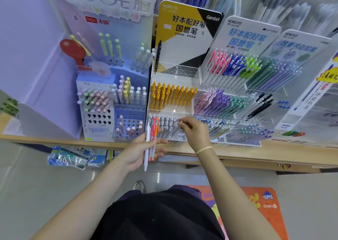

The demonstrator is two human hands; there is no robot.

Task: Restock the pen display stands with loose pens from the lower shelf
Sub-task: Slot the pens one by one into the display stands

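Your left hand (139, 151) holds a small bunch of pens (150, 144): one white, one pink and one orange. Your fingers curl round them, and the pens stand almost straight up, just near the front edge of the wooden shelf (237, 154). Their tops reach up in front of the clear stand (165, 130) with grey pens in its lowest row.

Your right hand (196, 132) is just to the right of the bunch, not touching it. Its fingertips (181, 122) are pinched together over the grey pens in that same row. It looks like they pinch the top of one grey pen, but the blur makes it hard to be sure. A pale band (204, 150) sits on that wrist.

Above the grey row is a row of yellow pens (172, 95). To the left stands a purple stand (117, 101) with pastel pens. To the right are more clear stands (237, 101) full of pink, purple, green and blue pens.
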